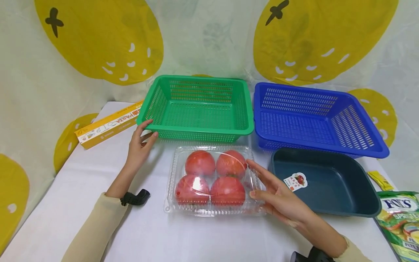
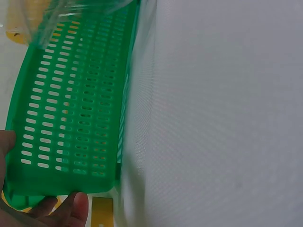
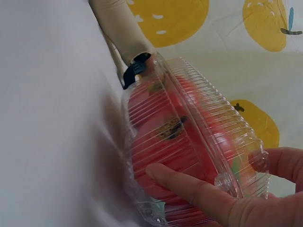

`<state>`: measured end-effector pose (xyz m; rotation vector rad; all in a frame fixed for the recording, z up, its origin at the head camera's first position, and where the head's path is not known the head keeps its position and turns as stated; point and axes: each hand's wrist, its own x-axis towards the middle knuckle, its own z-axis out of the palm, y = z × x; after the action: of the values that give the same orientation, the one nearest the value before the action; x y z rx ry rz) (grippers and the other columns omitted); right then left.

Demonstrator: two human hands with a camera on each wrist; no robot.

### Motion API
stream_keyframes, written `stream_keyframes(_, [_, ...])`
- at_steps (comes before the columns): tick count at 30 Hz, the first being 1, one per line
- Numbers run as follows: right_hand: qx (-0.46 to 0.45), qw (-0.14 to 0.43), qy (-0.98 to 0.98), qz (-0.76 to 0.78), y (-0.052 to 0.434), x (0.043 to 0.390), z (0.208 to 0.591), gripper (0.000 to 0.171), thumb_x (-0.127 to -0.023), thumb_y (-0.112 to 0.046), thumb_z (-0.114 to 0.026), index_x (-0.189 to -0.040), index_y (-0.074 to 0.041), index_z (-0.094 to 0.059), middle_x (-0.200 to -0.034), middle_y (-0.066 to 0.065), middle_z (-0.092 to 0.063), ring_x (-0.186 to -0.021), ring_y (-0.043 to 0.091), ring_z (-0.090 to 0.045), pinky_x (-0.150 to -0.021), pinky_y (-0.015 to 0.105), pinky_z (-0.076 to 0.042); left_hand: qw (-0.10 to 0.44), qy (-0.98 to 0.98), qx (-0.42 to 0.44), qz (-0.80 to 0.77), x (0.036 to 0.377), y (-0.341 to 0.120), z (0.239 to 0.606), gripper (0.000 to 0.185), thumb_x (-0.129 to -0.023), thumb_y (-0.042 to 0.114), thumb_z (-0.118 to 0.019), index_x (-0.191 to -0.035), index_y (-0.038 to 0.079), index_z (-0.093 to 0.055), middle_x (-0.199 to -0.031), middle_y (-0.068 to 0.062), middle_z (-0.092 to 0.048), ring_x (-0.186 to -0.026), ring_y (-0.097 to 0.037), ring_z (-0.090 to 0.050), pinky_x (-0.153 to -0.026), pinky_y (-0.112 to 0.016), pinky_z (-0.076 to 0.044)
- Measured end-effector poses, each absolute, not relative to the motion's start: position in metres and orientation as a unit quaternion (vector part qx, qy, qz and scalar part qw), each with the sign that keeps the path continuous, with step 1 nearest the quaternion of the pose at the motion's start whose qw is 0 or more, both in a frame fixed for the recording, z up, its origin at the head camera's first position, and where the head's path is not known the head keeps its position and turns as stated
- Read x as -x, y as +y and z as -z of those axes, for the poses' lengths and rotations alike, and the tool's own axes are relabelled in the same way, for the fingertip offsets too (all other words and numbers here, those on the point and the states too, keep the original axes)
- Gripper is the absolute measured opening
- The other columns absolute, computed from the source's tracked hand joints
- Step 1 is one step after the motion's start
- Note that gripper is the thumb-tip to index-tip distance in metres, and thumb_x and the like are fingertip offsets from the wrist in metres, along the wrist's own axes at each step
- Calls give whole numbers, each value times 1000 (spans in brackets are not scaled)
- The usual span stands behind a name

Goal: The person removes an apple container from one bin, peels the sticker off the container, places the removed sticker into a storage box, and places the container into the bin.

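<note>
My left hand (image 1: 139,143) is at the near left corner of a green plastic basket (image 1: 196,133), holding its rim with a finger over the edge and the thumb below. The left wrist view shows the fingers round that end of the basket (image 2: 66,182). In front of the basket is a clear lidded plastic box (image 1: 212,210) of several large red tomatoes (image 1: 227,191). My right hand (image 1: 281,198) grips the right end of the box, thumb and fingers spread across it. Through the ribbed plastic, the right wrist view shows a tomato (image 3: 156,151) with a brown scar.
A blue basket (image 1: 294,131) stands right of the green one. Before it is a dark teal tub (image 1: 337,189) with a fruit sticker. A yellow pasta box (image 1: 111,125) lies left; a small yellow packet (image 1: 380,180) and a green FOX'S bag (image 1: 400,222) lie far right.
</note>
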<state>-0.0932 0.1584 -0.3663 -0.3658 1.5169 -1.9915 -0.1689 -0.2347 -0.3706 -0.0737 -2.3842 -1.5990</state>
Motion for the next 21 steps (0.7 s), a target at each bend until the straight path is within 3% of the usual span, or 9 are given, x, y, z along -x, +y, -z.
stream_keyframes(2, [138,308,570,749,158,93,362,78,-95,5,-54,-157,-25,-19,-162,9,14,-119,14,-52,-75,25,-56,136,-823,26,551,174,-239,379,49,-100,10,-53,-146,2,-39,-147,-24,-33,-124,-46,-50,-79,-11,-43])
stream_keyframes(5, [146,310,566,750,157,92,355,78,-95,6,-53,-157,-25,-17,-162,7,16,-137,31,-35,-91,32,-53,140,-824,26,548,181,-245,393,49,-100,14,-54,-147,8,-39,-146,-22,-34,-124,-44,-51,-79,-11,-44])
stream_keyframes(9, [169,301,562,752,158,92,348,77,-95,6,-52,-158,-21,-17,-162,7,16,-143,51,1,-102,33,-44,144,-823,26,548,186,-249,403,48,-100,18,-55,-146,13,-41,-146,-19,-35,-124,-41,-53,-79,-13,-46])
stream_keyframes(10, [173,301,559,753,159,92,345,77,-95,6,-51,-158,-22,-16,-162,7,17,-143,52,2,-103,33,-43,143,-823,28,549,186,-249,403,48,-100,17,-55,-146,12,-41,-146,-19,-35,-124,-41,-53,-79,-13,-46])
stream_keyframes(16, [173,315,544,759,165,97,328,79,-97,7,-46,-158,-29,-12,-160,3,24,-144,51,5,-101,39,-45,136,-820,28,555,185,-247,398,48,-101,13,-53,-146,9,-40,-145,-22,-34,-124,-42,-52,-77,-11,-45])
stream_keyframes(21, [167,305,559,753,166,102,317,79,-97,6,-47,-157,-33,-13,-160,5,20,-142,29,-30,-98,44,-47,129,-820,19,557,174,-239,379,47,-100,6,-51,-145,1,-38,-142,-29,-32,-125,-46,-50,-76,-8,-43])
